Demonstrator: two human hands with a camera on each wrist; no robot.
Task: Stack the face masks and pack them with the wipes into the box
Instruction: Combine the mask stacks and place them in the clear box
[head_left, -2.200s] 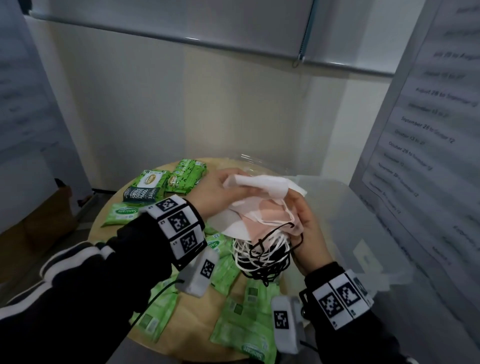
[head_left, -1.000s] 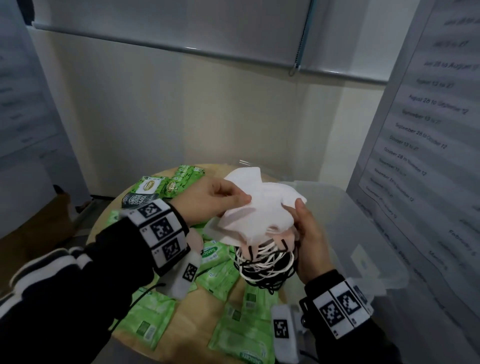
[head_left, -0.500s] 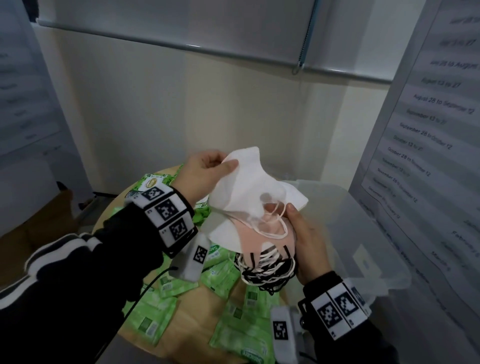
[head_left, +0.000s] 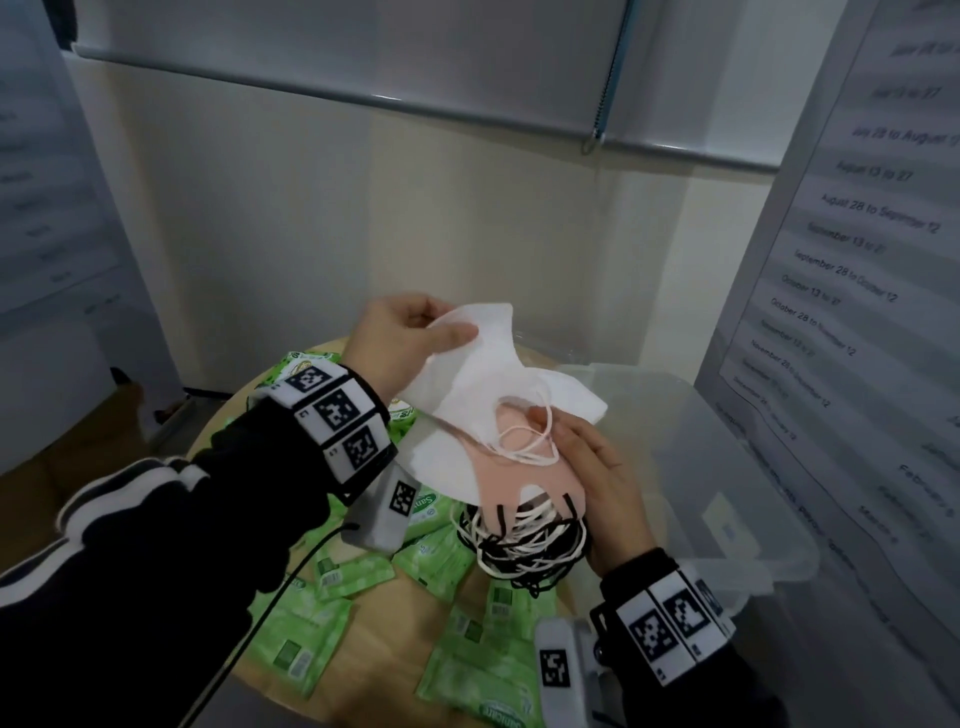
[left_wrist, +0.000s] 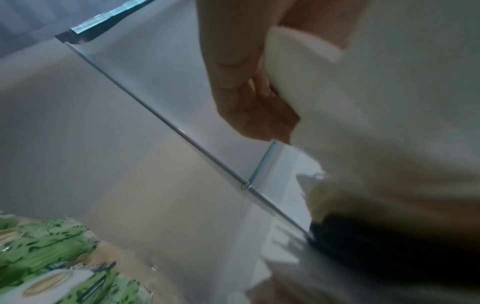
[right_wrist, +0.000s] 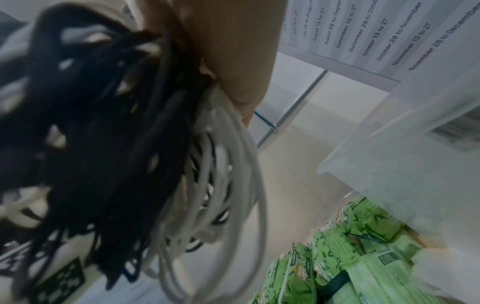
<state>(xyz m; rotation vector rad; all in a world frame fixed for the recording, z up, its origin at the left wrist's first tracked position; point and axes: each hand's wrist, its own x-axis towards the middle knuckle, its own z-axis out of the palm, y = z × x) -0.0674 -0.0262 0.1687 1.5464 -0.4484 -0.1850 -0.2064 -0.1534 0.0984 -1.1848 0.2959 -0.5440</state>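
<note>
**Over a round counter, two hands sort a bundle of face masks**

Above the wooden counter (head_left: 363, 670), the left hand (head_left: 400, 343) pinches the upper corner of a white mask (head_left: 483, 374) between thumb and curled fingers, holding it raised over the rest of the bundle. The left wrist view shows the same pinch from below, the fingers (left_wrist: 233, 86) folded against the pale fabric.

The right hand (head_left: 597, 478) cradles the stack of masks (head_left: 514, 467) from the right side, a pink mask on top; its fingers lie along the stack's far edge with one white ear loop draped across them. Below the stack hangs a tangle of black and white ear loops (head_left: 524, 545), seen close up in the right wrist view as a dark mass beside pale cords (right_wrist: 221, 185). The bundle is held in the air above the counter, just left of the box.

Green packs of wipes (head_left: 296, 639) lie scattered flat across the counter beneath both forearms, with more at the far left edge. A clear plastic box (head_left: 727, 467) stands open to the right of the counter, touching or just beside its rim. A sheet printed with date ranges (head_left: 852, 260) hangs on the right.
</note>
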